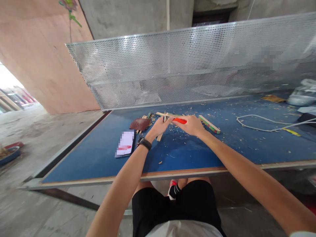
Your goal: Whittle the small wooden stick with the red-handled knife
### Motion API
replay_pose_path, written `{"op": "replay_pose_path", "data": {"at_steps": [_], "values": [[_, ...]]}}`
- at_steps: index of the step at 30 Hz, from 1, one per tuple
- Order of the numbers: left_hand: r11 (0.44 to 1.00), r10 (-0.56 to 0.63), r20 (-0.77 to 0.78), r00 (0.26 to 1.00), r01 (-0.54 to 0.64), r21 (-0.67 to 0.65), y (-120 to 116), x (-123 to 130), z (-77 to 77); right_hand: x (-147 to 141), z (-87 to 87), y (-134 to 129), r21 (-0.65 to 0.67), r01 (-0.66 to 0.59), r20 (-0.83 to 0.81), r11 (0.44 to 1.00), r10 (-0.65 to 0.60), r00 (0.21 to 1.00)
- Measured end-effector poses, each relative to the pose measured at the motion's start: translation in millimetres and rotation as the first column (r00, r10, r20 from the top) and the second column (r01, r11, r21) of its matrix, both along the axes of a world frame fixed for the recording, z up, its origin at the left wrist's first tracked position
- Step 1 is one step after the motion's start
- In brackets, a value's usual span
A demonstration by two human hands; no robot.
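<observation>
Centre of the counter, and here both hands were in close together! The right hand was wrapped firmly round a red-orange tool, its length lying crosswise between the two hands. Over to the left hand: fingers curled in narrow, thumb right up by the tool's near-left end, though whatever sat inside that curl was hidden, so its grip could not be told. Just below it a pale wooden strip poked out at a slant; a smartwatch circled the wrist behind.

Out to the right of the hands, a painted stick, green and red along its side, lay at an angle on the blue surface. And shavings everywhere, curls and crumbs scattered around the hands and off toward the back! On the left flank, a phone lay with its screen lit, near a dark reddish-brown piece. Far right, a white cable looped loosely, a yellow item just beside it. Along the back edge rose a perforated metal panel, catching the light.
</observation>
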State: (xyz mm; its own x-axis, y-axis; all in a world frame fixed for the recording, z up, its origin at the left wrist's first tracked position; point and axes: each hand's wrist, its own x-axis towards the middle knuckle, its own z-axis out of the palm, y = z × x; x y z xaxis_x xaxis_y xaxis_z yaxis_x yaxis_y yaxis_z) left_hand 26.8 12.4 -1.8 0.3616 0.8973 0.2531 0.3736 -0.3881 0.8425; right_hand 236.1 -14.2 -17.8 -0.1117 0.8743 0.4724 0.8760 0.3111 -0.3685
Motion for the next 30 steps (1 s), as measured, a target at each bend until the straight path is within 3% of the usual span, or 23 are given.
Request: {"op": "replay_pose_path", "data": {"at_steps": [7,10,16,23,30], "values": [[0.996,0.094,0.000,0.996,-0.093,0.013,10.1,5.0,-8.0,-7.4,2.2,-2.8,0.087,0.135,0.040,0.987,-0.139,0.990],[0.994,0.107,0.026,0.994,-0.108,0.012,9.7,5.5,-8.2,-3.6,2.1,-1.7,0.062,0.072,-0.003,0.996,-0.072,0.997],[0.998,-0.020,0.020,1.000,0.021,-0.063,2.6,2.8,-4.3,4.4,0.4,1.7,-0.023,-0.058,-0.045,0.998,0.057,0.997],[0.993,-0.071,0.049,0.996,0.075,-0.090,1.8,-0.2,-5.1,7.0,2.9,0.1,-0.093,-0.160,-0.116,0.983,0.149,0.982],[0.994,-0.045,0.001,0.999,0.045,-0.095,-6.2,1.2,1.4,11.0,-0.1,4.1,-0.128,-0.259,-0.154,0.957,0.239,0.959]]}}
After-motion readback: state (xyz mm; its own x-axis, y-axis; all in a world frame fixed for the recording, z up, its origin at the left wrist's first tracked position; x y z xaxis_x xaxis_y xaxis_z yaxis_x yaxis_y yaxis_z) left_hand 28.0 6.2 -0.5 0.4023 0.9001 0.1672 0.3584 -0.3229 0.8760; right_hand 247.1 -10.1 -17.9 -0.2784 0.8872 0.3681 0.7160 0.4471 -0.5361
